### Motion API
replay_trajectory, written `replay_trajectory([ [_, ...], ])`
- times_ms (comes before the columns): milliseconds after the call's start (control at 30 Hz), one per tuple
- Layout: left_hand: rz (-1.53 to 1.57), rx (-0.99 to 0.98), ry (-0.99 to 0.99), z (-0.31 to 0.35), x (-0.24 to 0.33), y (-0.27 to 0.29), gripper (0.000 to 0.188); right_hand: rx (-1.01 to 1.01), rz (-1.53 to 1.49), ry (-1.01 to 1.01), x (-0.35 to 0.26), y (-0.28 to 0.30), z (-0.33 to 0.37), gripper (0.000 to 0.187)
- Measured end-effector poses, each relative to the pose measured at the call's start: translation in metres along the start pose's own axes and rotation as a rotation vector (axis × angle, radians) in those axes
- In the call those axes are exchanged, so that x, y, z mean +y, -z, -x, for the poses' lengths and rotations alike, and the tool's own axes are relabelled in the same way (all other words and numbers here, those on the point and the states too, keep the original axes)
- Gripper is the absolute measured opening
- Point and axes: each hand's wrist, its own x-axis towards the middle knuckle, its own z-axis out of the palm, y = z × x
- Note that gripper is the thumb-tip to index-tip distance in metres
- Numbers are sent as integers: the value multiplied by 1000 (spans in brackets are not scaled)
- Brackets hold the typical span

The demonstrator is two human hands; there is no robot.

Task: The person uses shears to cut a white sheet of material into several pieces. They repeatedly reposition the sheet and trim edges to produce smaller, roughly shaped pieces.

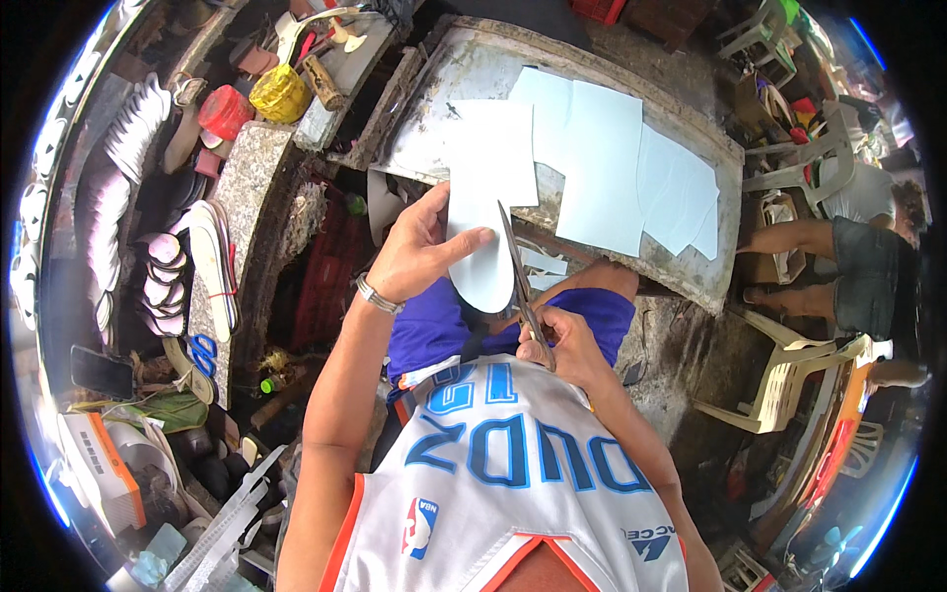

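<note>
My left hand grips a white sheet by its left edge, thumb on top and fingers beneath. The lower part of this sheet has a rounded, sole-like end that hangs over my lap, while its upper part lies over the near edge of the worktable. In my right hand is a pair of scissors, with the handles in my fingers. Its blades point away from me along the right edge of the rounded part. Farther right on the table lie more white sheets, some with curved cut edges.
At the left, a bench holds a bundle of pale soles, a red container and a yellow bucket. A phone lies lower left. A cream plastic chair and another person in dark shorts are at the right.
</note>
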Motion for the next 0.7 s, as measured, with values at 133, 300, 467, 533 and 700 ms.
replay_trajectory([
  [133, 10, 16, -95, -2, -4, -3, 62, -6, 11, -14, -3, -1, -5, 54],
  [300, -21, 7, -50, -5, -4, 0, 62, -4, -9, -27, -1, -1, -8, 51],
  [467, 15, 5, -34, -8, -4, -2, 64, -6, 46, -54, 1, 1, -8, 46],
  [533, 8, -2, -24, -10, -4, -2, 66, -10, 70, -64, 0, 2, -8, 44],
  [700, 33, -29, -18, -13, -4, -1, 69, -11, 56, -51, -3, 1, -5, 41],
])
